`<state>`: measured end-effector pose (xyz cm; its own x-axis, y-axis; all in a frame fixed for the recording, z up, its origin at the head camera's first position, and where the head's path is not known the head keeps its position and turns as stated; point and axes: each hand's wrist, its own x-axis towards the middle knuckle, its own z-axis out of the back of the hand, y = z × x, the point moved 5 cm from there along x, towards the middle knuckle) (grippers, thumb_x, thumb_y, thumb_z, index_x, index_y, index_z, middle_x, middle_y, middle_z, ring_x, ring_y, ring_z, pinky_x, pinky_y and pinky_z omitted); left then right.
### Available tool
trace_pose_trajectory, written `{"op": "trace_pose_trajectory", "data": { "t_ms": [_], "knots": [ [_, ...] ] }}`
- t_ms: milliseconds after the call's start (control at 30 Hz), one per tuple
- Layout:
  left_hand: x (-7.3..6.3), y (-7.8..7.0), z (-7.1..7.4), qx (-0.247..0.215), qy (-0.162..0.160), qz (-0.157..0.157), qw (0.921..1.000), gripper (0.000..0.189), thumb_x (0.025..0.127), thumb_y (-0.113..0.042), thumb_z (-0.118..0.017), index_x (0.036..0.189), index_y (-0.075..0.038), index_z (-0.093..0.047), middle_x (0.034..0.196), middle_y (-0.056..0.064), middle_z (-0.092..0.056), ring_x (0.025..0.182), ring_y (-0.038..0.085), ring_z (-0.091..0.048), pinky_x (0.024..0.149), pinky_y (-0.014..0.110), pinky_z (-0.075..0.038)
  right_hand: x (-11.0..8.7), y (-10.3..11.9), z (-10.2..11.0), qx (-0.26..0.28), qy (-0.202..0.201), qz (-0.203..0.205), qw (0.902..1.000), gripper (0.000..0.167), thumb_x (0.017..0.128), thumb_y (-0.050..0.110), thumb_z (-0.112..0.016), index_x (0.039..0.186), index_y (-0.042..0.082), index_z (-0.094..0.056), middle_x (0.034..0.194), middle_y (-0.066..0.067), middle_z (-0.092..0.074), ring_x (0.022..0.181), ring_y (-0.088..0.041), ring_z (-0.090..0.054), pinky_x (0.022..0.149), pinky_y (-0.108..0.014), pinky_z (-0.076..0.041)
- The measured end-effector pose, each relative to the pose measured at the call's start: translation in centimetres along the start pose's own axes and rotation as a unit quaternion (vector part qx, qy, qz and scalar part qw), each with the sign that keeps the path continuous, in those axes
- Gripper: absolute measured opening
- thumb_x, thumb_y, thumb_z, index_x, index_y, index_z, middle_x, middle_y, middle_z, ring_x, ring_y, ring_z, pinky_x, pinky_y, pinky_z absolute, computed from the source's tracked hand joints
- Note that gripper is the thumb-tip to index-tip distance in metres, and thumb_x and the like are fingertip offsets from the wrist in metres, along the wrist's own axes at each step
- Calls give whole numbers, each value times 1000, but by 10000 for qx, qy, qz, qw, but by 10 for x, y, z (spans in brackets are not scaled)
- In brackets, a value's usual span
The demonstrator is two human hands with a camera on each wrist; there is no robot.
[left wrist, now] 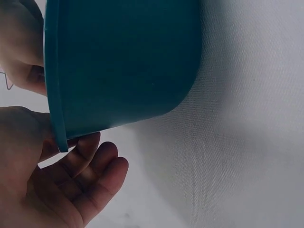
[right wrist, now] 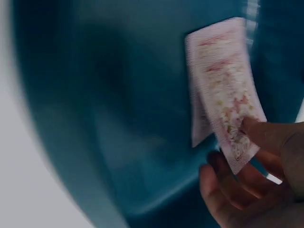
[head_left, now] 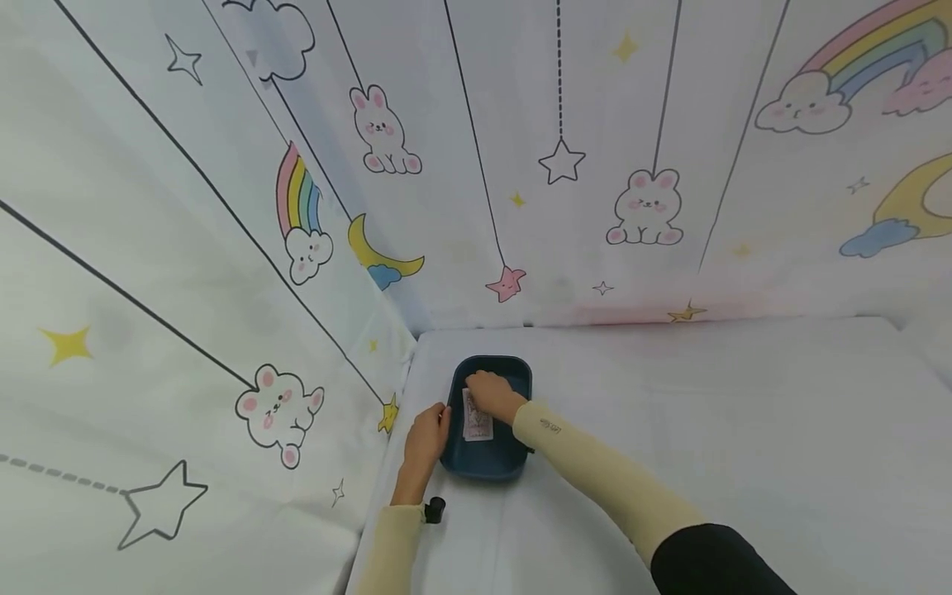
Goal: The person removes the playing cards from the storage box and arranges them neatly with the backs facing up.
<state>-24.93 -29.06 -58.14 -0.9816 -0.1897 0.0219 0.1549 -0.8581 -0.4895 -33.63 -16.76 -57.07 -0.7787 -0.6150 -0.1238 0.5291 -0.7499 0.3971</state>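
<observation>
in the blue tub (head_left: pixel 513 376), banknote (head_left: pixel 477 420) lies lengthwise, pinched by r hand (head_left: pixel 489 394).

No text, number or brand can be read with certainty. A small dark mark is printed on the pale yellow sleeve (head_left: pixel 595 471) just behind the wrist of the right hand (head_left: pixel 491 394), but it is too small to be made out in the head view. Pink and red print is carried on the small packet (right wrist: pixel 225 90) pinched by the right hand inside the blue tub (head_left: pixel 487 459); in the right wrist view it is blurred, and no letters can be told.
</observation>
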Motion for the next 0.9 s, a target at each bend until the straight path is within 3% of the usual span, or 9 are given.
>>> {"op": "trace_pose_trajectory", "data": {
  "t_ms": [167, 300, 400, 467, 533, 633, 733, 900],
  "knots": [
    [1, -2, -2, -12, -8, -23, 10000, 25, 105, -23, -52, 91, -6, -62, 76, 7, -61, 63, 17, -52, 58, 32, -42, -2, -17, 15, 1316, 371, -220, 9904, 29, 98, 2, -56, 126, 1, -64, 121, -14, -66, 96, -21, -63, 86, -37, -54],
    [0, -1, -3, 58, -1, 84, 9999, 25, 105, -25, -52, 93, -6, -64, 77, 7, -61, 65, 18, -52, 60, 32, -43, -12, -34, 32, 1824, 364, 138, 9824, 23, 98, 8, -61, 120, 2, -66, 113, -13, -68, 90, -17, -61, 83, -33, -52],
    [-2, 0, -2, 63, 28, 192, 9998, 26, 106, -26, -51, 95, -6, -64, 77, 6, -59, 66, 18, -51, 61, 32, -41, -30, -52, 43, 2445, 416, 442, 9678, 27, 96, 7, -64, 121, -1, -65, 110, -13, -69, 86, -14, -61, 78, -30, -53],
    [-3, 0, 0, 46, 37, 241, 9997, 27, 106, -26, -50, 96, -6, -64, 77, 6, -58, 67, 19, -51, 62, 32, -41, -45, -68, 50, 2947, 535, 529, 9526, 32, 95, 5, -63, 125, -4, -62, 112, -16, -68, 86, -15, -62, 79, -34, -56],
    [-5, 0, 1, 21, 56, 290, 9996, 27, 106, -27, -50, 97, -5, -64, 77, 6, -58, 67, 19, -51, 62, 32, -42, -62, -86, 55, 3393, 666, 427, 9374, 36, 96, 5, -63, 130, -4, -59, 114, -17, -67, 87, -17, -63, 82, -40, -57],
    [-6, 1, 0, 18, 58, 308, 9995, 27, 106, -26, -51, 98, -5, -65, 78, 7, -60, 68, 19, -52, 63, 32, -43, -88, -117, 55, 3757, 674, 157, 9242, 38, 96, 5, -64, 132, -3, -56, 115, -18, -66, 89, -19, -64, 87, -49, -56],
    [-5, 1, -2, 28, 41, 280, 9996, 26, 106, -26, -51, 97, -5, -65, 78, 7, -60, 67, 19, -52, 62, 33, -43, -108, -143, 43, 3696, 570, -60, 9274, 36, 96, 5, -65, 131, -2, -57, 111, -17, -67, 88, -19, -64, 86, -47, -57],
    [-3, -1, -3, 60, -24, 220, 9997, 26, 106, -25, -51, 95, -6, -64, 78, 7, -60, 67, 19, -52, 61, 34, -42, -122, -164, 8, 3063, 437, -135, 9508, 33, 95, 7, -66, 127, 2, -61, 108, -11, -67, 87, -16, -60, 79, -36, -54]
  ]
}}
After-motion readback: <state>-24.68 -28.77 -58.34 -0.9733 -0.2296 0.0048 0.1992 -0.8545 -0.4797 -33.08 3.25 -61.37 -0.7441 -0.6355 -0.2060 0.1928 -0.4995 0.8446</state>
